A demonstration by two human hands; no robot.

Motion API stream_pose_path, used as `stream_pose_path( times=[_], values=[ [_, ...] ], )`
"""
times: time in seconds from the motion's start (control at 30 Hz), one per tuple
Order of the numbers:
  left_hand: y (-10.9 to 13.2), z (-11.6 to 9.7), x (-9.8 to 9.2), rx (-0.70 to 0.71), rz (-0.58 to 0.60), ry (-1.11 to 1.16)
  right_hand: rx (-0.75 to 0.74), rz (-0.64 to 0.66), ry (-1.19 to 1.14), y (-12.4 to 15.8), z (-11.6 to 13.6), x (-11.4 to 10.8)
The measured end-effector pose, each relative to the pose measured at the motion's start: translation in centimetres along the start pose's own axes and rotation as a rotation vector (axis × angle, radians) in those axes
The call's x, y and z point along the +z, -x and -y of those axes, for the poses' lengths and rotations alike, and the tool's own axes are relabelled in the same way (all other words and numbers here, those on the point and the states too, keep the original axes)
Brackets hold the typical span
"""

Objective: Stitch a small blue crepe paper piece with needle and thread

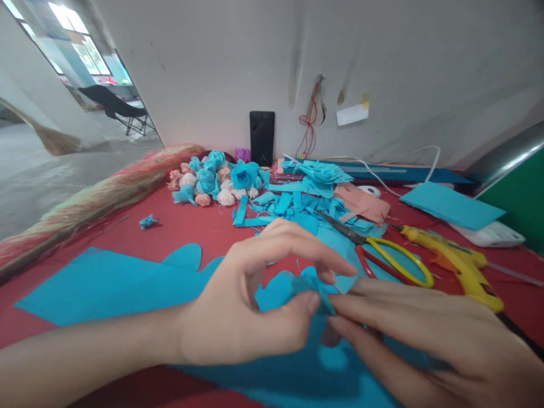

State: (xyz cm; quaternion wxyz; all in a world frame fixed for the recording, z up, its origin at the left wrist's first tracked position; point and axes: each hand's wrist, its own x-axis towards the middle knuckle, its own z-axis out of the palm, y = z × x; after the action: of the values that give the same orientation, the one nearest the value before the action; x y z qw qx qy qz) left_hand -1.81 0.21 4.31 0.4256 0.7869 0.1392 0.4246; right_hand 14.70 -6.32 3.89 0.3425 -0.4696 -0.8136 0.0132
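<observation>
both hands meet at the near middle of the red table. the left hand curls in, thumb and fingers closed on a small crumpled blue paper piece; the right hand comes from the near right with its fingertips pinched on the same piece from the other side. under them lies a big blue sheet with scalloped edges, running from the near left to the bottom edge of the view.

bare red tabletop lies open to the left of the hands, up to a pink and green broom along the left edge. to the right it is tight: yellow-handled scissors sit just beyond the right fingers, and a yellow glue gun near them. farther back are a heap of blue scraps and a cluster of paper flowers.

the right wrist is cut off by the frame. the shape of the pinched piece is hard to make out, and the palm hides part of it.
</observation>
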Motion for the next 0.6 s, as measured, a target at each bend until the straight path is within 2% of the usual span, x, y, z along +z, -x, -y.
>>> stream_pose_path(
  times=[0.3, 0.43, 0.6],
  values=[
    [0.2, -0.46, -0.23, -0.054, 0.008, 0.027, -0.057, -0.034, 0.077, 0.2, -0.3, 0.06],
    [0.09, -0.42, -0.31, -0.054, -0.004, 0.045, 0.002, -0.014, -0.047, 0.3, -0.01, 0.29],
    [0.03, -0.14, -0.67, -0.06, -0.027, 0.124, 0.171, 0.184, -0.309, -0.56, -0.27, -0.04]
  ],
)
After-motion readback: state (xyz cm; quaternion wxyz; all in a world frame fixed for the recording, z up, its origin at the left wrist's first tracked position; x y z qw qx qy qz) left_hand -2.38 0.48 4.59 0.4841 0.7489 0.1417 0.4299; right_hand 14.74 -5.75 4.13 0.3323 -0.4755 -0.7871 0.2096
